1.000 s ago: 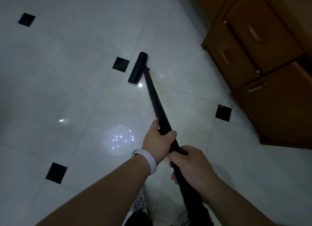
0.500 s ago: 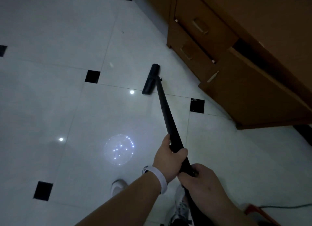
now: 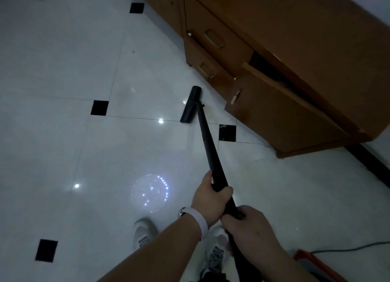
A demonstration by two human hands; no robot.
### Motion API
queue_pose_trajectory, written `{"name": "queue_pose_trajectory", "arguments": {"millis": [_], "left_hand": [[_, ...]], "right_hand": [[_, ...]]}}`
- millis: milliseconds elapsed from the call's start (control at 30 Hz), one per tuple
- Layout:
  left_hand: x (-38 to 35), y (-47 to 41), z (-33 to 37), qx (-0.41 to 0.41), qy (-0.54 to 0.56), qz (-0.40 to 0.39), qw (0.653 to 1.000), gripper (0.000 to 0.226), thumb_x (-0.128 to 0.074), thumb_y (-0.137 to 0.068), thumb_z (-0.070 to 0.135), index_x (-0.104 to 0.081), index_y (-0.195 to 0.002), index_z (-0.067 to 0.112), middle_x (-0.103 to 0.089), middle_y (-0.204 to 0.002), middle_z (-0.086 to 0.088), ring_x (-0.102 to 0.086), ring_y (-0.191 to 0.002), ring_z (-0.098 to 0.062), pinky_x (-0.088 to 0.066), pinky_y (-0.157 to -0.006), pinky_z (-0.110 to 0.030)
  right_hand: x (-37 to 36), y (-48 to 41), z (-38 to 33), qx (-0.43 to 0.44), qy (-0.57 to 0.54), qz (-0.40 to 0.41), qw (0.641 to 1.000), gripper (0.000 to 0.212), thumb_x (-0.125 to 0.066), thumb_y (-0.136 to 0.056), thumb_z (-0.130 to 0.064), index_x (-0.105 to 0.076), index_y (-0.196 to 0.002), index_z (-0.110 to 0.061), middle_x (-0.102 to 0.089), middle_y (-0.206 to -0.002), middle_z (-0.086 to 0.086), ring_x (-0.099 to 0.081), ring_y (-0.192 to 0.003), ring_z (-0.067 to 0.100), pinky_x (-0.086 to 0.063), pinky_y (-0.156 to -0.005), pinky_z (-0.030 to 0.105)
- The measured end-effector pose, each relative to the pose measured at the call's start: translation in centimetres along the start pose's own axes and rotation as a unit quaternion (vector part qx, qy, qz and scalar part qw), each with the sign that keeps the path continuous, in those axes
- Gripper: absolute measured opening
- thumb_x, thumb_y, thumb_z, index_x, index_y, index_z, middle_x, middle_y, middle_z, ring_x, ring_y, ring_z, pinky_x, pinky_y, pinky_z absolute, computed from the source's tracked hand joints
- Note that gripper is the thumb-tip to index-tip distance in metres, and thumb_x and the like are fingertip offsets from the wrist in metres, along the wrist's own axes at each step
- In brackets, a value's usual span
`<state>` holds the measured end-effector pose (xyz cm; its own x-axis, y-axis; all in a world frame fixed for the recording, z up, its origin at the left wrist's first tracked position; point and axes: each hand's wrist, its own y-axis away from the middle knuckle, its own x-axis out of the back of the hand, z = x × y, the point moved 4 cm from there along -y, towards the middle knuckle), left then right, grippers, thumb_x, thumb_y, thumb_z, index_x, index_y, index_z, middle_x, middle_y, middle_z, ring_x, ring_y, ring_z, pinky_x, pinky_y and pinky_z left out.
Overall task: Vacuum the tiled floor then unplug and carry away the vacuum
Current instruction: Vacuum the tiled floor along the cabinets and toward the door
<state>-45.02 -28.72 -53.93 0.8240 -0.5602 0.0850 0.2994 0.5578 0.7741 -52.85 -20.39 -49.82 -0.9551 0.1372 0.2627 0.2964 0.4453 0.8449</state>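
— Head view: the left hand (image 3: 211, 199) and right hand (image 3: 249, 229), close together, both clamp the wand (image 3: 207, 142). The nozzle (image 3: 191, 107) lies on the floor (image 3: 63, 70), near its cabinet (image 3: 285, 117) edge.
— The person should keep it flat and trace that edge.

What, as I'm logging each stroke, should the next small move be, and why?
Probably slide the floor nozzle forward along the wooden cabinet: the left hand and right hand both grip the wand, and the nozzle lies on the tiled floor beside its lower drawers.
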Motion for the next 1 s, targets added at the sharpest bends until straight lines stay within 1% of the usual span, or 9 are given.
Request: {"name": "queue_pose_trajectory", "arguments": {"millis": [133,200,267,333,467,533,667,900,1000], "left_hand": [[1.4,-1.6,0.8,-0.004,-0.004,0.009,1.0,0.038,-0.063,-0.089,0.016,-0.041,-0.093,0.047,-0.06,-0.087,0.012,-0.063,-0.08,-0.01,-0.054,-0.073,-0.021],[2.7,-2.4,1.2,-0.008,0.001,0.023,1.0,0.037,-0.063,-0.089,0.018,-0.047,-0.113,0.041,-0.061,-0.087,0.012,-0.064,-0.079,-0.009,-0.054,-0.071,-0.02],[4.1,-3.3,1.7,-0.012,0.003,0.025,1.0,0.057,-0.063,-0.089,0.02,-0.04,-0.14,0.027,-0.061,-0.089,0.011,-0.063,-0.08,-0.006,-0.052,-0.07,-0.017],[6.0,-4.2,2.2,-0.009,0.009,0.026,1.0,0.066,-0.063,-0.089,0.021,-0.032,-0.147,0.022,-0.061,-0.092,0.01,-0.063,-0.083,-0.006,-0.051,-0.071,-0.017],[11.0,-6.0,3.1,-0.012,0.021,0.045,0.999,0.066,-0.064,-0.089,0.022,-0.033,-0.147,0.02,-0.064,-0.102,0.002,-0.064,-0.091,-0.013,-0.05,-0.072,-0.016],[13.9,-6.8,3.7,-0.016,0.025,0.053,0.998,0.062,-0.064,-0.089,0.022,-0.036,-0.144,0.02,-0.064,-0.099,0.003,-0.063,-0.088,-0.013,-0.049,-0.067,-0.013],[20.0,-8.6,4.6,-0.014,0.035,0.066,0.997,0.053,-0.064,-0.088,0.022,-0.043,-0.137,0.022,-0.067,-0.099,0.0,-0.066,-0.09,-0.016,-0.054,-0.075,-0.023],[28.6,-11.2,6.4,-0.016,0.059,0.09,0.994,0.057,-0.064,-0.088,0.023,-0.04,-0.14,0.022,-0.064,-0.098,0.006,-0.06,-0.079,-0.003,-0.046,-0.058,-0.007],[31.3,-12.3,7.4,-0.016,0.074,0.09,0.993,0.063,-0.064,-0.089,0.023,-0.035,-0.145,0.02,-0.061,-0.099,0.008,-0.06,-0.081,-0.003,-0.044,-0.058,-0.005]], "right_hand": [[-0.9,-1.0,-1.7,-0.001,-0.017,-0.006,1.0,0.022,-0.063,-0.081,-0.018,-0.051,-0.065,-0.009,-0.052,-0.045,0.0,-0.062,-0.042,0.019,-0.045,-0.051,0.03],[-1.6,-1.8,-2.8,-0.002,-0.025,-0.01,1.0,0.019,-0.062,-0.081,-0.017,-0.054,-0.068,-0.007,-0.054,-0.048,0.004,-0.062,-0.04,0.019,-0.047,-0.05,0.03],[-2.5,-2.5,-4.2,-0.003,-0.02,-0.013,1.0,0.016,-0.062,-0.081,-0.017,-0.057,-0.072,-0.004,-0.057,-0.05,0.007,-0.064,-0.041,0.02,-0.047,-0.048,0.028],[-3.7,-3.2,-6.0,-0.006,-0.017,-0.018,1.0,0.016,-0.061,-0.081,-0.017,-0.059,-0.075,-0.002,-0.059,-0.052,0.01,-0.064,-0.041,0.02,-0.046,-0.045,0.025],[-6.9,-4.5,-10.1,-0.005,-0.01,-0.026,1.0,0.016,-0.061,-0.083,-0.016,-0.06,-0.074,-0.002,-0.06,-0.057,0.013,-0.063,-0.042,0.022,-0.046,-0.047,0.029],[-8.9,-5.0,-12.4,0.001,-0.002,-0.037,0.999,0.016,-0.061,-0.083,-0.015,-0.06,-0.074,-0.002,-0.06,-0.058,0.014,-0.062,-0.042,0.022,-0.046,-0.048,0.029],[-13.2,-6.6,-17.1,0.012,0.024,-0.053,0.998,0.018,-0.061,-0.083,-0.015,-0.058,-0.067,-0.006,-0.061,-0.059,0.012,-0.063,-0.042,0.023,-0.047,-0.052,0.031],[-19.0,-8.8,-24.1,0.001,0.036,-0.073,0.997,0.02,-0.061,-0.085,-0.014,-0.062,-0.069,-0.001,-0.063,-0.057,0.012,-0.062,-0.044,0.024,-0.047,-0.052,0.031],[-20.6,-9.7,-26.6,-0.003,0.035,-0.067,0.997,0.019,-0.061,-0.083,-0.013,-0.063,-0.069,-0.001,-0.064,-0.058,0.014,-0.062,-0.045,0.028,-0.047,-0.052,0.034]]}}
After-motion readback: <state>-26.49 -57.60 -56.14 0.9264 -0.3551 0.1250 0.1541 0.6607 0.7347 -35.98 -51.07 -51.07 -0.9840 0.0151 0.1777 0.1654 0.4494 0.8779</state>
